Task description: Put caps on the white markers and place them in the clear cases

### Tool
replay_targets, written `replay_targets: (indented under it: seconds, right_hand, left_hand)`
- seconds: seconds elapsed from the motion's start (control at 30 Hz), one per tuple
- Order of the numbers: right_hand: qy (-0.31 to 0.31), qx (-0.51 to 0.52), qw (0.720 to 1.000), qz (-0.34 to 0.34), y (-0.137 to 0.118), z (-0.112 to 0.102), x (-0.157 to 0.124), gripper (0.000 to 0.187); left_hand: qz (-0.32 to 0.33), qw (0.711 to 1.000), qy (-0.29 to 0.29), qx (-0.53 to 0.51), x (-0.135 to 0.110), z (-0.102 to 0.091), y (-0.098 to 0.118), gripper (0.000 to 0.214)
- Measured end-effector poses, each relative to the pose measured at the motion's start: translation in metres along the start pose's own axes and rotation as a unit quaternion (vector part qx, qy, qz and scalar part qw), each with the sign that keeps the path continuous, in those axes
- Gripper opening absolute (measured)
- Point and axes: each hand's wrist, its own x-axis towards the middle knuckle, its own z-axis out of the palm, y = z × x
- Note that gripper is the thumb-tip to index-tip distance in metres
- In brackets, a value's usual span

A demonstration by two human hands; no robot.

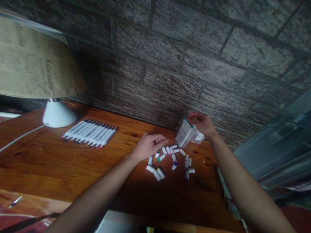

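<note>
Short white marker caps with coloured ends lie scattered on the wooden desk, some in small clusters. Just behind their left part is my left hand, fingers half curled and apart, with nothing visible in them. My right hand is at the top of a clear plastic box near the wall. Its fingertips are pinched together by small green and red pieces at the box's upper end. What those fingers hold, if anything, is too small to make out. A neat row of white markers lies farther left.
A lamp with a printed paper-like shade stands at the back left, its white cord running off left. Behind the desk rises a brick wall. A pale translucent panel stands at the right.
</note>
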Motion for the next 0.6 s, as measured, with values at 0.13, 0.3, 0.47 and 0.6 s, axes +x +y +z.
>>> replay_targets:
  seconds: [0.13,0.3,0.47,0.6]
  right_hand:
    - [0.01,0.05,0.999,-0.001,0.003,-0.001,-0.001,0.036]
    - [0.02,0.083,0.996,-0.007,-0.005,-0.005,-0.004,0.037]
    - [0.076,0.104,0.991,-0.022,-0.017,-0.018,-0.014,0.035]
    - [0.144,0.11,0.983,-0.023,-0.019,-0.012,-0.041,0.03]
  left_hand:
    - [0.001,1.0,-0.002,-0.005,0.0,0.001,-0.002,0.028]
    - [-0.002,1.0,0.001,-0.009,0.0,0.001,-0.004,0.028]
    - [-0.013,1.0,0.017,-0.005,0.002,-0.004,-0.001,0.028]
    - [-0.047,0.998,0.035,0.003,0.005,-0.011,-0.007,0.029]
